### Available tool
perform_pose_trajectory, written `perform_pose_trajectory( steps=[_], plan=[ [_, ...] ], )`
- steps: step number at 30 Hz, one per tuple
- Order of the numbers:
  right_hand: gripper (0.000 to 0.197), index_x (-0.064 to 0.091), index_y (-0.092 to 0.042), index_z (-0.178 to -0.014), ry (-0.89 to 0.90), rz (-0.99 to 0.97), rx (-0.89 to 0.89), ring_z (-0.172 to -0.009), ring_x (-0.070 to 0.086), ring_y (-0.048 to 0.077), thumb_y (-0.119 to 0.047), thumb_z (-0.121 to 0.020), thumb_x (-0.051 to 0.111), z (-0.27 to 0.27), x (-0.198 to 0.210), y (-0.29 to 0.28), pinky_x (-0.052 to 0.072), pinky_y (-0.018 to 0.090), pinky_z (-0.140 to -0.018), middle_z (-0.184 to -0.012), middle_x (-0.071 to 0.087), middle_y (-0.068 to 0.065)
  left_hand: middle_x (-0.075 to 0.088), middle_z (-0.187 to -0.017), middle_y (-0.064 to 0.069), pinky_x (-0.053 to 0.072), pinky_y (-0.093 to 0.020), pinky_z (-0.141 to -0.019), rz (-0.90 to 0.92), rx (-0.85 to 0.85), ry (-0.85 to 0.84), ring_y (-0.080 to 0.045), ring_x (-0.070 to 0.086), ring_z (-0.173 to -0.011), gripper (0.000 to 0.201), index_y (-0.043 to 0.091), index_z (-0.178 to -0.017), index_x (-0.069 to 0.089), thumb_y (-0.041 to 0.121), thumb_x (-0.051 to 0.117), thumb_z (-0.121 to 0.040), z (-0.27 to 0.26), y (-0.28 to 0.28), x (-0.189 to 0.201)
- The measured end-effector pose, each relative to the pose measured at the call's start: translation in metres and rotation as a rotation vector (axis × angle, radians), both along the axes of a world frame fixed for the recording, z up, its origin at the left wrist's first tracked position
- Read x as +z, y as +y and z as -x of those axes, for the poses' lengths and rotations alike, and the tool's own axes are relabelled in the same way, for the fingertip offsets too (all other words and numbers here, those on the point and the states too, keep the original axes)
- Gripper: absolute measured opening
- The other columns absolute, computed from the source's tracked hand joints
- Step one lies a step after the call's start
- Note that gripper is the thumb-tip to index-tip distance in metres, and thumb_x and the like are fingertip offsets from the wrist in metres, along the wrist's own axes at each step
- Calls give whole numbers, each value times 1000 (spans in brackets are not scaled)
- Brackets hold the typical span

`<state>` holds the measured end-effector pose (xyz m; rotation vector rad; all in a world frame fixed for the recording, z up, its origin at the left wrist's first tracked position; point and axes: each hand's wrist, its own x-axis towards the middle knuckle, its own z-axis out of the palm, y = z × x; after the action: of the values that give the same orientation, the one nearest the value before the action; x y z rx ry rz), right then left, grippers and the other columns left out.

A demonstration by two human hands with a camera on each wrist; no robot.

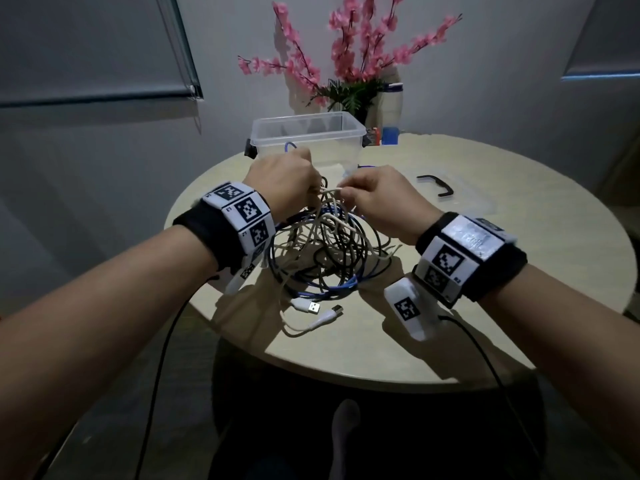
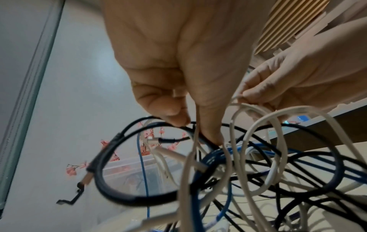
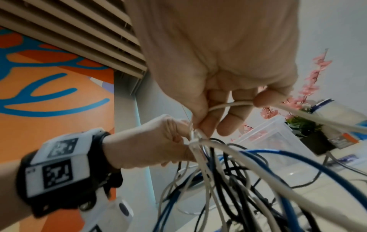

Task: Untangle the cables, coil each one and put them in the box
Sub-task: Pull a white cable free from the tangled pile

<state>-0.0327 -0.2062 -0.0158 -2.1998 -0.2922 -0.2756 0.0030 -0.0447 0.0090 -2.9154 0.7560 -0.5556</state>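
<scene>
Cables (image 1: 322,251) are being held tangled above the bench (image 1: 450,306), pinched by left hand (image 1: 280,181) and right hand (image 1: 384,199); none is being coiled yet, box (image 1: 308,140) waiting behind.

The tangled cables (image 1: 325,247) are white, black and blue; the box (image 1: 308,136) is clear plastic, the table (image 1: 485,202) beige, the blossoms (image 1: 349,53) pink, the wristbands (image 1: 242,220) black-and-white checked, perhaps coded.

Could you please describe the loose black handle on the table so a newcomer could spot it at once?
On the round table, look right of the clear box. The black handle lies there alone: a rigid bracket shape, unlike the cable tangle.
</scene>
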Motion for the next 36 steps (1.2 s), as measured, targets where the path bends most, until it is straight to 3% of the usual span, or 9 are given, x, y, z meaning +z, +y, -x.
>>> perform_pose_trajectory(
  steps=[2,10,17,22,25,28,31,34,36],
  plan=[
    [15,67,-13,-86,14,-155,32,-74,58,16,-9,-94,55,1,2,-2,51,38,-77,-77,64,5,51,-109,-6,44,-37,-75,5,17,21,-32,57,-94,22,21,-101,69,37,62,-86,-1,1,0],
    [21,57,-12,-87,-33,-504,11,-75,65,7,-4,-99,42,4,22,-21,51,23,-69,-85,66,6,43,-102,-5,39,-30,-74,65,39,141,-31,55,-94,21,12,-97,68,29,67,-85,-21,10,-3],
    [22,53,-12,-90,-113,-685,70,-80,66,18,-8,-102,35,6,35,-28,55,28,-72,-85,69,8,49,-113,-15,39,-33,-81,134,155,176,-32,52,-105,27,9,-100,66,33,61,-90,-29,20,-3],
    [25,51,-14,-88,-183,-798,148,-89,66,23,-6,-103,32,11,38,-32,55,32,-75,-87,67,11,58,-88,-14,49,-36,-78,3,277,212,-33,58,-96,27,6,-91,68,30,54,-92,-44,32,-17],
    [25,50,-15,-87,-188,-785,152,-89,67,22,-7,-103,32,15,41,-32,51,19,-65,-91,67,11,55,-83,-12,48,-36,-72,-6,347,243,-35,59,-87,26,4,-91,67,24,51,-93,-44,39,-20],
    [24,50,-16,-86,-164,-707,176,-84,67,13,-6,-103,34,20,40,-25,46,12,-60,-93,67,6,54,-90,-11,49,-37,-80,22,276,210,-32,57,-94,21,8,-95,68,24,55,-89,-42,38,-18],
    [23,50,-16,-87,-100,-632,188,-81,66,6,-5,-102,36,23,38,-20,44,7,-57,-100,66,7,47,-106,-5,42,-32,-83,275,28,170,-22,48,-96,20,20,-101,60,17,61,-82,-31,27,-11],
    [22,48,-14,-87,-56,-646,213,-81,65,7,-3,-102,35,24,36,-17,44,7,-56,-102,63,11,56,-95,-1,43,-29,-74,392,-166,223,-20,53,-85,15,23,-87,55,14,62,-77,-19,11,-6],
    [22,47,-13,-87,-30,-652,227,-78,66,6,-2,-102,34,24,35,-16,44,8,-55,-103,61,15,60,-90,-1,47,-33,-73,351,-117,278,-21,56,-84,13,19,-87,54,23,64,-80,-18,4,-10]
  ],
)
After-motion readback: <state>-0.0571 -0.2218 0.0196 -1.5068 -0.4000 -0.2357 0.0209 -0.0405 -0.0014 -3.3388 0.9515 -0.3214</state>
